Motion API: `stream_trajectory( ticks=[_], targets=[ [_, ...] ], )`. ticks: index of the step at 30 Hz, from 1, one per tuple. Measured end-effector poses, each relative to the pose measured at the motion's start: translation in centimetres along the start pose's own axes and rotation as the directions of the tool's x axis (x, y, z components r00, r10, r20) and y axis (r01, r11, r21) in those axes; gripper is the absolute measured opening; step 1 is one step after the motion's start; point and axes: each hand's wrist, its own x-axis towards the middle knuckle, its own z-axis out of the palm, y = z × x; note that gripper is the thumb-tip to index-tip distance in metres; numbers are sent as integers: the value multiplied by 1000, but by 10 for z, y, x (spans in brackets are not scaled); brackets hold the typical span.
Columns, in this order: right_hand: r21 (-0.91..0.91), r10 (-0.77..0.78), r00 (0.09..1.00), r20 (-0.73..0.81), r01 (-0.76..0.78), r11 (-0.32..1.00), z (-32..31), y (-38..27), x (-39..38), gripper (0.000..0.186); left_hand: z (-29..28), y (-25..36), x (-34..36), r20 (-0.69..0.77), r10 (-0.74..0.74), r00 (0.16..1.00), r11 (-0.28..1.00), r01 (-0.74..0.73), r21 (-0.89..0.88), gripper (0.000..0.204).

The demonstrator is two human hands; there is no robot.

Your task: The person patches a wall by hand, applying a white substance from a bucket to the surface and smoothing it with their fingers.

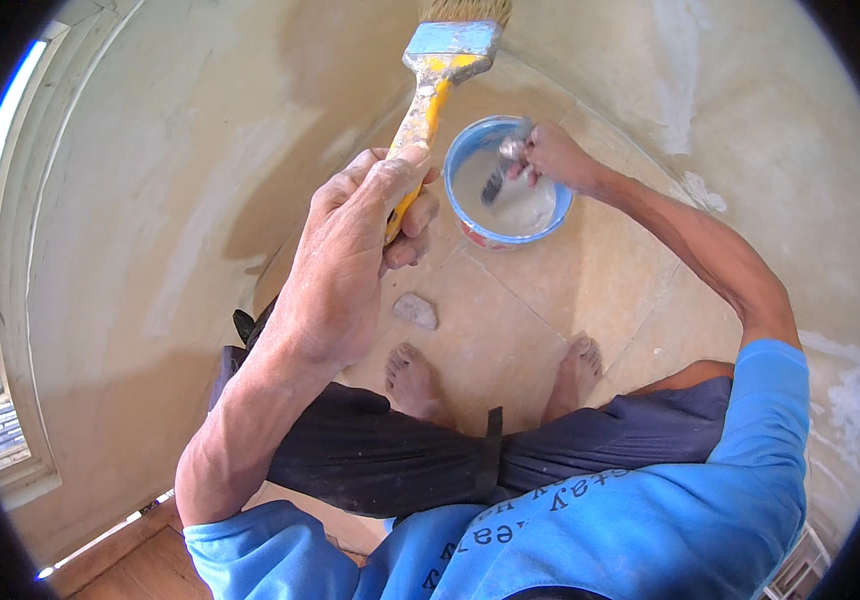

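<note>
A blue tub (470, 150) sits on the tiled floor (550, 290) ahead of the person's bare feet, close to the foot of the wall. It holds a pale grey-white paste that covers the bottom and smears up the inner sides; the rim is blue, with a bit of red showing low on its outer face.

The right hand (550, 155) reaches over the tub's far right rim, fingers closed around the top of a small metal tool (498, 180) whose dark lower end dips into the paste. What kind of tool it is cannot be told.

The left hand (360, 240) is raised in front of the tub, fist wrapped tight around the yellow handle of a wide brush (445, 60). The brush points up and away, its blue ferrule and pale bristles near the top edge of the view, against the wall (150, 200). The handle is flecked with dried white. This hand and forearm cover part of the floor to the tub's left.

A small grey stone (416, 311) lies on the floor between the tub and the left foot (412, 380). The right foot (575, 370) rests well apart from it. Dark trousers (370, 450) and a blue shirt (650, 530) fill the lower part of the view.

The wall is patchy beige plaster with lighter streaks, and a window frame (10, 300) runs down the far left.
</note>
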Motion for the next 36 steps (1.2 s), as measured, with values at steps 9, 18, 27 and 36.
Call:
stream_trajectory(
  ticks=[9, 18, 27, 36],
  targets=[
    [-357, -361, 933, -1, 337, 871, -4, 1, 8, 16, -2, 0, -1, -23, -18, 1000, 999, 19, 31, 34],
    [-383, 18, 944, 328, 115, 917, -10, -27, -22, 29, 1, 2, -1, -11, 0, 1000, 1000, 0, 30, 33],
    [-448, -503, 862, 63, 475, 758, 1, 10, 30, 16, -1, -1, 3, -41, -41, 998, 999, 42, 34, 32],
    [-367, -177, 948, 265, 269, 891, 7, -6, -14, 16, -1, 0, 1, -32, -10, 999, 999, 12, 33, 32]
  ],
)
